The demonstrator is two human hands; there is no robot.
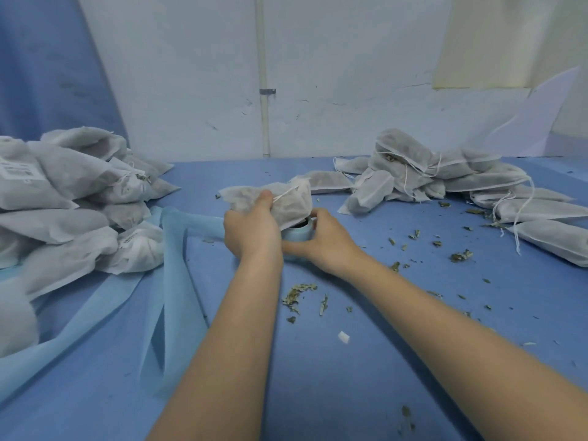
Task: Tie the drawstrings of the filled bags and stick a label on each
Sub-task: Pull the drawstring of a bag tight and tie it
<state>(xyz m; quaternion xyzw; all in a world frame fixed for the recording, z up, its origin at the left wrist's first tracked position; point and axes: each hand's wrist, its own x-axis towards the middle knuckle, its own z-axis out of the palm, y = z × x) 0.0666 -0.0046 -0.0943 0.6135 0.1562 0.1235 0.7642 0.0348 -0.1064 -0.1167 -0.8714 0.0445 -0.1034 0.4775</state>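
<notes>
the left hand (251, 229) grips a filled bag (283, 202) near the middle of the blue surface (350, 377), thumb pressed on the fabric beside its white drawstring (286, 194). the bag hangs just above a small light-blue roll (297, 235), probably the label dispenser. the right hand (324, 240) is curled around that roll, fingers on its far rim, thumb on the near side; whether it already pinches a label cannot be told.

progress, judged from the layout:
- done: a pile of bags on the left (73, 198) carries at least two visible printed labels, and their necks look cinched.
- in hand: one bag, apparently at the labelling step; whether its drawstring is knotted is not clear.
- left: a pile on the right (445, 183) shows loose drawstrings and no visible labels, so these appear to await tying and labelling.

dried leaf fragments (299, 296) lie scattered on the surface near the forearms. a loose light-blue cloth strip (171, 313) lies on the left.
</notes>
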